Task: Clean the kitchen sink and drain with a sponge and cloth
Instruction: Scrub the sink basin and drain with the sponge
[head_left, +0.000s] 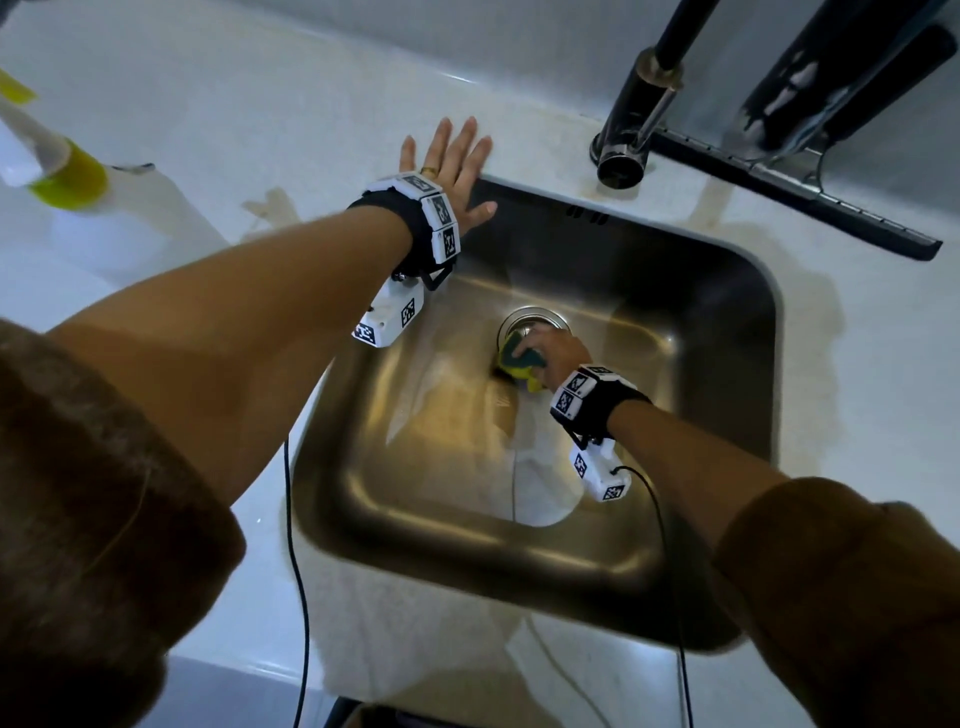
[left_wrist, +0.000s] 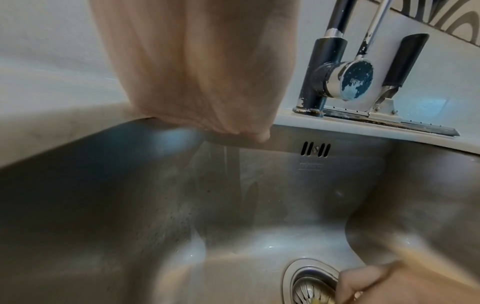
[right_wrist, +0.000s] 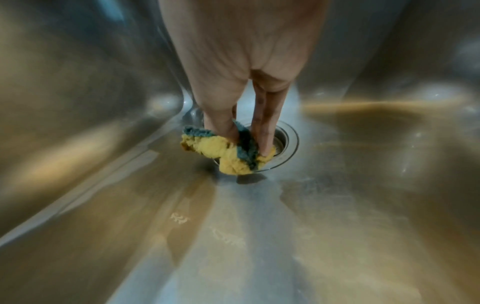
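My right hand (head_left: 553, 351) squeezes the soft yellow sponge with the green scrubby side (right_wrist: 226, 152) and pushes it down on the round metal drain (right_wrist: 287, 142) at the bottom of the shiny steel sink (head_left: 727, 322). The sponge is all scrunched under my fingers (right_wrist: 267, 127), I think so it can get into the drain's edge. My left hand (head_left: 452, 166) lies flat with fingers spread on the white counter (head_left: 260, 104), right at the sink's far corner. I think it props me up while I lean in. Past that hand stands the dark tap (head_left: 634, 114). I can't see any cloth.
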